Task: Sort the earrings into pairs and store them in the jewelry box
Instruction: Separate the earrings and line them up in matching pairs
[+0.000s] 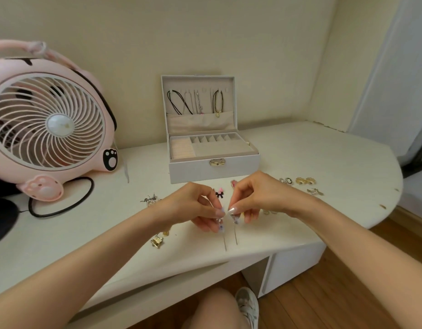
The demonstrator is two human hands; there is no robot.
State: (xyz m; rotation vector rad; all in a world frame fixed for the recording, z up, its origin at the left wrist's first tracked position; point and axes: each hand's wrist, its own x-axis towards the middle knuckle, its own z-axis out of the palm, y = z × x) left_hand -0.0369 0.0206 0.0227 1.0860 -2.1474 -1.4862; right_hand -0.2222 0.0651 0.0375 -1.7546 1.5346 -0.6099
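We are holding both forearms forward, our left hand (195, 207) pinching one dangling earring (225, 243) and our right hand (255, 198) pinching its twin (235, 237), fingertips nearly touching.

You're in a home, likely a bedroom corner. Low white table (324, 148) stands against cream walls (229, 43). A pink paw-print fan (48, 124) sits to your left. The jewelry box (214, 168) is open, with necklaces (214, 100) hung in its lid. Wood floor (335, 293) below, with your sneaker (249, 305) on it.
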